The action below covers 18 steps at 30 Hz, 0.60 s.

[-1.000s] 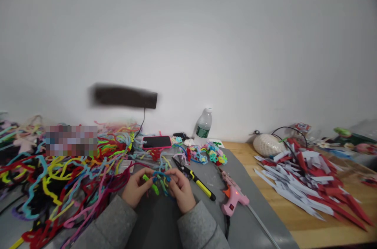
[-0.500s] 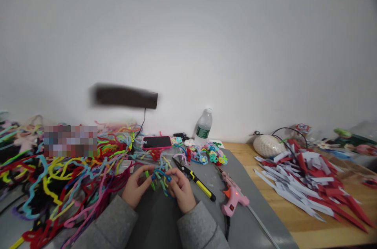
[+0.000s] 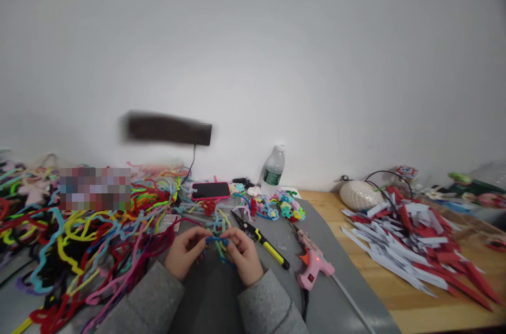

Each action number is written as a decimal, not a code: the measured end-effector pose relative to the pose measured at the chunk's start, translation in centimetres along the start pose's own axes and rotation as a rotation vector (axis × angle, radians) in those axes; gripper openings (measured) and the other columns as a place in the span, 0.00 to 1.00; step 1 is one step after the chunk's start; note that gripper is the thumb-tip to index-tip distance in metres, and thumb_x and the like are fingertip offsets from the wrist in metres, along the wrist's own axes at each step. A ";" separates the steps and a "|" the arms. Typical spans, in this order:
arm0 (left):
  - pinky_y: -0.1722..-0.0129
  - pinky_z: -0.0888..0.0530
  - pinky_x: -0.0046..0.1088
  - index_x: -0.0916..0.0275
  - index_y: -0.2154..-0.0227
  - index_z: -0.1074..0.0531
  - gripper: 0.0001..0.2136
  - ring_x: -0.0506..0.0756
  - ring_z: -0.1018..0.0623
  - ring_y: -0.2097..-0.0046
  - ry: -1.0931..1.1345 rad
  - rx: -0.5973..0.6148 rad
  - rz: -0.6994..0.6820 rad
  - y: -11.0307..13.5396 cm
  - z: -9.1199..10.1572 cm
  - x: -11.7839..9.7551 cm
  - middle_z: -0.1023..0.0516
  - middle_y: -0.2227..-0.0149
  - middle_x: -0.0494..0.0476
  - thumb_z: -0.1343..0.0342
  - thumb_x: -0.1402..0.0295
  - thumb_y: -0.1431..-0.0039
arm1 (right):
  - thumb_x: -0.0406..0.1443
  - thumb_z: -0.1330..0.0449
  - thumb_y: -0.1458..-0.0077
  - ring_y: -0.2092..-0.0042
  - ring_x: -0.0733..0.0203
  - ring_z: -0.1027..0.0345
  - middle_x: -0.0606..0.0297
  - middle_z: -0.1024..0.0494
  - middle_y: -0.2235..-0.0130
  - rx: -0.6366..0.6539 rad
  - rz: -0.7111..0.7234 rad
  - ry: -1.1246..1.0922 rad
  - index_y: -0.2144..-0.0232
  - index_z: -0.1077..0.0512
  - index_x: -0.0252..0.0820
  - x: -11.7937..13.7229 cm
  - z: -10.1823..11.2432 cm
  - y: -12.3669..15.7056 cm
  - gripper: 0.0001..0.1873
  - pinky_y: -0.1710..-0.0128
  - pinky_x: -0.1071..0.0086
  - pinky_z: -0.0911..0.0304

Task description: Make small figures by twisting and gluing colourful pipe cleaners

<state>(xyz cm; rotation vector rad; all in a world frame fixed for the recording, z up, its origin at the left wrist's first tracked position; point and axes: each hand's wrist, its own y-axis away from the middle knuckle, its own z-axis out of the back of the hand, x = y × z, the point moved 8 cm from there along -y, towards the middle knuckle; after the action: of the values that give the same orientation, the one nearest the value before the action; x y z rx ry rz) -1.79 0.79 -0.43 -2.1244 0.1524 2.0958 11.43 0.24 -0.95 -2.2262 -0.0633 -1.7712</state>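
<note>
Between my hands is a small bent piece of blue and green pipe cleaner, held just above the grey mat. My left hand pinches its left end between thumb and index finger. On the other side my right hand pinches the right end the same way. Part of the piece is covered by the fingertips. Yellow-handled pliers lie just right of my right hand, and a pink glue gun with a lit orange light rests farther right.
Tangled coloured pipe cleaners cover the left side. Behind my hands lie a phone, finished-looking pipe-cleaner flowers and a plastic bottle. Red and white strips and a white textured oval object occupy the wooden table at right.
My fingers have shifted slightly on the pipe cleaner piece, and the blue part now runs straighter between the fingertips. My wrists have barely moved.
</note>
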 end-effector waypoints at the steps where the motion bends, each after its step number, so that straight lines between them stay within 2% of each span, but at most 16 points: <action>1: 0.85 0.36 0.20 0.67 0.71 0.28 0.16 0.47 0.34 0.82 0.002 0.028 0.010 0.0 -0.4 0.1 0.30 0.80 0.50 0.42 0.57 0.57 | 0.45 0.42 0.52 0.82 0.72 0.55 0.72 0.40 0.80 -0.006 0.001 0.007 0.69 0.32 0.38 0.0 0.0 0.0 0.14 0.83 0.77 0.58; 5: 0.86 0.38 0.18 0.67 0.75 0.29 0.17 0.46 0.35 0.82 -0.011 0.109 0.054 0.0 -1.4 0.5 0.32 0.81 0.49 0.40 0.55 0.60 | 0.44 0.43 0.51 0.81 0.71 0.54 0.71 0.39 0.80 -0.026 -0.012 0.002 0.70 0.33 0.38 -0.2 0.3 0.0 0.14 0.82 0.77 0.56; 9: 0.86 0.40 0.18 0.66 0.78 0.33 0.18 0.45 0.36 0.83 -0.066 0.167 0.056 0.1 -2.0 0.9 0.31 0.82 0.49 0.43 0.54 0.57 | 0.45 0.44 0.50 0.81 0.72 0.55 0.72 0.41 0.80 -0.017 -0.002 0.030 0.70 0.33 0.38 -0.1 0.1 0.0 0.14 0.83 0.77 0.57; 14: 0.85 0.40 0.18 0.63 0.78 0.38 0.12 0.45 0.36 0.84 -0.198 0.089 -0.091 0.1 -1.2 0.4 0.39 0.85 0.43 0.48 0.59 0.49 | 0.46 0.45 0.49 0.83 0.72 0.58 0.75 0.45 0.82 0.039 -0.022 0.021 0.70 0.34 0.39 0.1 -0.9 0.0 0.14 0.84 0.77 0.60; 18: 0.83 0.40 0.19 0.62 0.76 0.39 0.07 0.47 0.34 0.84 -0.341 0.030 -0.173 0.4 -0.7 -0.1 0.37 0.86 0.43 0.52 0.65 0.46 | 0.47 0.47 0.48 0.83 0.71 0.60 0.77 0.49 0.83 0.070 -0.032 0.020 0.68 0.34 0.39 0.0 -1.4 0.1 0.16 0.85 0.77 0.61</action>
<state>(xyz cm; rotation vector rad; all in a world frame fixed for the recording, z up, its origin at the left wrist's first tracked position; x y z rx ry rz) -1.20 0.27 -0.32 -1.6634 -0.0388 2.2908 10.16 -0.19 -0.65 -2.1697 -0.1552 -1.7794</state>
